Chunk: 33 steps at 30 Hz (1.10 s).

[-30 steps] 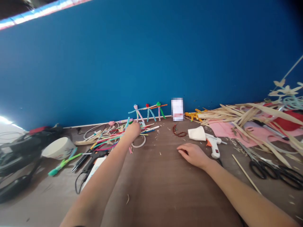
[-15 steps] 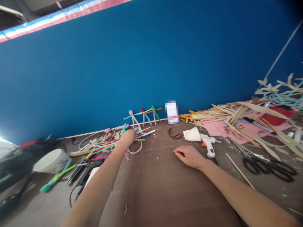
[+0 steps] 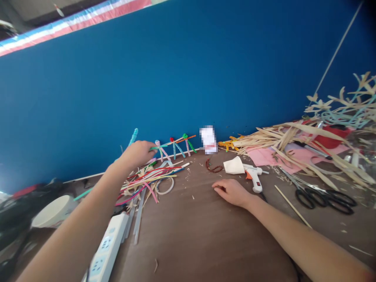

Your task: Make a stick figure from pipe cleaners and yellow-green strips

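Well left of the white glue gun (image 3: 256,181), my left hand (image 3: 135,154) grips an upright fuzzy light-blue stem (image 3: 134,136), probably light, soft and bendable, best pinched mid-length, while my right hand (image 3: 233,192), fingers relaxed and holding nothing visible, rests just beside the gun.

White glue gun (image 3: 257,183) with an orange trigger (image 3: 248,176), on a brown bench (image 3: 188,235) before a plain blue panel (image 3: 188,78). To the glue gun's left: a red-brown bead string (image 3: 216,170), three figures (image 3: 175,149) with pale lilac, red and green heads, a light-blue stem (image 3: 134,135), multicoloured strips (image 3: 152,172) in red, pink, yellow and white, a white power strip (image 3: 118,225) and, higher, a blue, white and red striped banner (image 3: 88,19). To its right: a pink sheet (image 3: 255,157), cream strips (image 3: 264,140) and black-handled scissors (image 3: 299,189).
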Tool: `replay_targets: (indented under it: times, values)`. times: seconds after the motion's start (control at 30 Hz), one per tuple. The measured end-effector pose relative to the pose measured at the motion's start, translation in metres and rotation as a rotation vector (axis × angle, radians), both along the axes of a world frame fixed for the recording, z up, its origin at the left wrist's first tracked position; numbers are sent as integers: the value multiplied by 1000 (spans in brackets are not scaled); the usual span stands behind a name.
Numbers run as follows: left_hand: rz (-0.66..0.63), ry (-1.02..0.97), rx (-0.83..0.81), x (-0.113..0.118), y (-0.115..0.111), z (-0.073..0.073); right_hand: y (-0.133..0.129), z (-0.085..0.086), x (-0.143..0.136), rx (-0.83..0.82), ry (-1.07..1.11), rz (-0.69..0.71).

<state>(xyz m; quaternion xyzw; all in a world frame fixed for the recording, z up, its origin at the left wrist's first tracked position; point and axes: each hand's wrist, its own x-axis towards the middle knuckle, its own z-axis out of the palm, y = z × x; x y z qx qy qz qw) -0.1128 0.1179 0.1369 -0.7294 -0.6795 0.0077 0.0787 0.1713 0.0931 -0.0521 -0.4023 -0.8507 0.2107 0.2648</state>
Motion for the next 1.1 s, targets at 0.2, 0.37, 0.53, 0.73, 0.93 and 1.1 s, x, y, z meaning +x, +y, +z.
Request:
replay_targets:
  times: [0.2,0.37,0.53,0.73,0.93,1.1]
  values:
    - [-304,-1097,-564,96,-58,-25,0,11,-2,-260,512,-67]
    - [-82,-1714,-867,130,-45,-106,4,13,-1,-531,976,73]
    - [22,-1869,-884,135,-30,-150,9,7,-3,-581,932,55]
    - [9,-2171,-801,138,-37,-156,15,3,-3,-753,1132,-29]
    - [42,-2357,-889,122,-35,-159,28,13,10,-980,1100,-65]
    - [-33,-2388,-915,117,-35,-150,42,45,16,-981,910,87]
